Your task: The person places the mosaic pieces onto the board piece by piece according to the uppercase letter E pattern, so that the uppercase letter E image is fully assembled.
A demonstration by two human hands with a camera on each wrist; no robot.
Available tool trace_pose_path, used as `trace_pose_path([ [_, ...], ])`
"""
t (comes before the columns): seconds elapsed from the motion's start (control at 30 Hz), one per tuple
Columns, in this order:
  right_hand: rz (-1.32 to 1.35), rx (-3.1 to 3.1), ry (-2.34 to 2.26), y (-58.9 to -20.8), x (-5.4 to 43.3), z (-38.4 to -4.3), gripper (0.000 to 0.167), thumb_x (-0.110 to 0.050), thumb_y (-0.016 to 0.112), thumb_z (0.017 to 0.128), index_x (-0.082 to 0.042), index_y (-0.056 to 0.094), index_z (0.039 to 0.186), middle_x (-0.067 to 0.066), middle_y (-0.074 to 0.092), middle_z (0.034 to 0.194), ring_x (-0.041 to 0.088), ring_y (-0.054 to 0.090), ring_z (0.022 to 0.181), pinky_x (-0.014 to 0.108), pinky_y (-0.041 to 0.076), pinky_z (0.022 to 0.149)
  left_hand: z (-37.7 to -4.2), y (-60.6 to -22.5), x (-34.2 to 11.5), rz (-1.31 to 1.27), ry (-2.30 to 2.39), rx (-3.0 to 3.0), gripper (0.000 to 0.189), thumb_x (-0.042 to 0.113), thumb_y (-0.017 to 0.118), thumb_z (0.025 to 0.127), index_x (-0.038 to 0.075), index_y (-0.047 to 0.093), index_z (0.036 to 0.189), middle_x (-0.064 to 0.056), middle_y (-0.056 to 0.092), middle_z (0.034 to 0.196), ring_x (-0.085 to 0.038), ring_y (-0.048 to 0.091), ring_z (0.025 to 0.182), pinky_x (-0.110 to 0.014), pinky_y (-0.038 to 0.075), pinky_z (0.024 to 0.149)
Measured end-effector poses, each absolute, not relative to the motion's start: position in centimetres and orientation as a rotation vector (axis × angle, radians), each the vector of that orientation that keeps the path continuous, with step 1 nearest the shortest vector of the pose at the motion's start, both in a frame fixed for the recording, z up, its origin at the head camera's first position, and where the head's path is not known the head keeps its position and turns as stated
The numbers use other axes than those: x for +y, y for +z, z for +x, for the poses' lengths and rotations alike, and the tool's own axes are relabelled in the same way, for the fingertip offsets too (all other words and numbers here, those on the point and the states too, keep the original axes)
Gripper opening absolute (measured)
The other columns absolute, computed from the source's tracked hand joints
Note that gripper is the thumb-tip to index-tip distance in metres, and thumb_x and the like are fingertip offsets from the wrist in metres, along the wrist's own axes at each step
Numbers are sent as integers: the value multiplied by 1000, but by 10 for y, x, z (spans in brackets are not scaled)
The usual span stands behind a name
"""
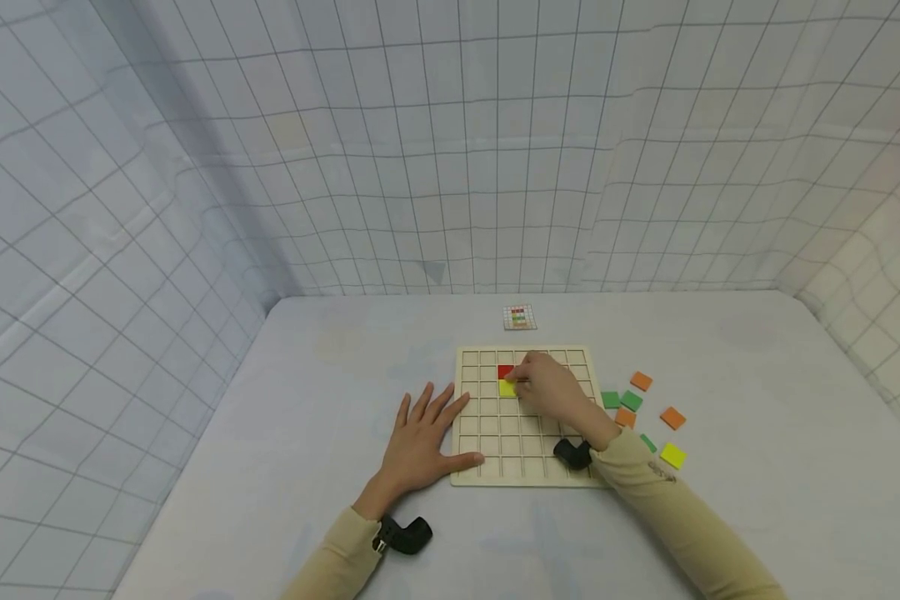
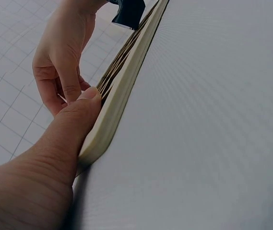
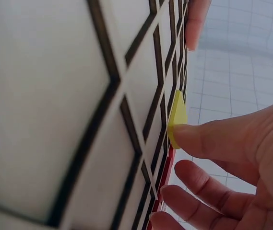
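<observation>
A pale wooden grid board (image 1: 489,446) lies on the table. My left hand (image 1: 417,446) rests flat at its left side, fingers spread on the table and along the edge, thumb on the board. In the left wrist view that thumb (image 2: 81,112) touches the rim. My right hand (image 1: 555,390) reaches over the upper middle of the board. It holds a yellow square tile (image 3: 177,115) at a grid cell, thumb against its face; the index fingertip is hidden. Just beyond the yellow tile, a red tile (image 1: 505,372) sits in the grid, partly hidden by the hand.
Right of the board lie loose orange (image 1: 672,417), green (image 1: 631,401) and yellow tiles (image 1: 672,456). A small card with a coloured grid pattern (image 1: 520,317) lies behind the board. Grid-lined white cloth (image 1: 450,167) hangs at the back and sides.
</observation>
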State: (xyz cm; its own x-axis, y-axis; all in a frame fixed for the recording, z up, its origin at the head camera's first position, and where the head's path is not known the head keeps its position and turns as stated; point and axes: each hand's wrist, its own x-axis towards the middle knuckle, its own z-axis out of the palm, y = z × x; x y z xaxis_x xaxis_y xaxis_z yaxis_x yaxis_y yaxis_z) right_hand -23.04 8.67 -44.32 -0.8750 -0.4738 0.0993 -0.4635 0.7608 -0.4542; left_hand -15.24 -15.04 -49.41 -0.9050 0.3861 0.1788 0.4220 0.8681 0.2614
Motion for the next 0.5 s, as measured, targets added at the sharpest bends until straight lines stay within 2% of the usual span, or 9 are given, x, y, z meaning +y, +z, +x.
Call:
trace_pose_path([
  [0.2,-798,2914,-701,-441,89,-225,17,-13,70,87,-9,75,102,0,55,92,14,47,73,26,41,56,-153,-496,-150,-634,-443,-2900,92,77,50,77,26,29,151,0,23,155,-28,9,143,-53,1,111],
  [0.33,-861,2886,-645,-441,93,-221,26,-16,69,87,-9,72,112,-1,51,86,16,42,73,27,38,56,-154,-497,-150,-639,-457,-2889,92,78,49,77,26,30,151,-1,24,155,-29,9,143,-53,1,111],
  [0.5,-977,2839,-621,-442,101,-214,30,-17,70,86,-7,70,114,-1,55,89,16,46,80,30,41,66,-154,-497,-150,-638,-468,-2877,92,79,47,77,25,31,150,-2,25,154,-29,10,143,-54,2,110],
])
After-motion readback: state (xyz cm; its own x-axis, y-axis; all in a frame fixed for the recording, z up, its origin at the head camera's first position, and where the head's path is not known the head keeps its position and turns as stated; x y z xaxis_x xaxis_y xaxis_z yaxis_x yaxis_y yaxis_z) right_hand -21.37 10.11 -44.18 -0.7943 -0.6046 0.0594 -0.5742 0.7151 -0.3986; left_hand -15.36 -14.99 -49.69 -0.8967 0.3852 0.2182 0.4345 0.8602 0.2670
